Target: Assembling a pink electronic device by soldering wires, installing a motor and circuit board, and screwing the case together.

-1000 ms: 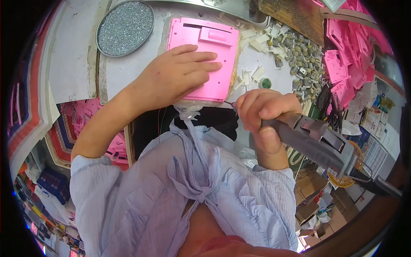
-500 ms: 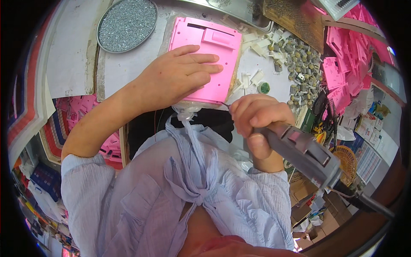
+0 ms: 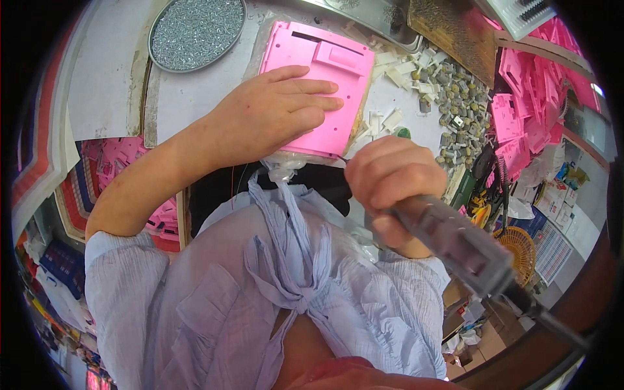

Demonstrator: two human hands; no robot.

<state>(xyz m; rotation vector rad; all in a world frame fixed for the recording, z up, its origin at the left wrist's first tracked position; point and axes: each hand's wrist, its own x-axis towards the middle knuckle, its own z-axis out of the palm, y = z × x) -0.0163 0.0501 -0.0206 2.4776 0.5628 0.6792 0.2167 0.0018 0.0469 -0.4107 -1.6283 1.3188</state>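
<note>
A pink plastic panel (image 3: pixel 344 84) with a slot and small holes lies on a plastic-wrapped pad at the table's front. My left hand (image 3: pixel 286 110) rests flat across its left and middle part, fingers spread, palm down. My right hand (image 3: pixel 396 172) is wrapped round a dark grey electric screwdriver (image 3: pixel 455 247), whose body slants away to the lower right. The thin bit points at the panel's near right corner; whether it sits in a screw there is too small to tell.
A round tray of small silver screws (image 3: pixel 196 32) stands at the far left. White plastic parts (image 3: pixel 393 71) and several small grey motors (image 3: pixel 458 104) lie right of the panel. Pink plastic parts (image 3: pixel 530 97) are heaped farther right, near a woven basket (image 3: pixel 518 255).
The screwdriver's rear end has swung slightly lower, and my right hand has turned a little with it. My left hand stays on the panel. The whole view has shifted slightly.
</note>
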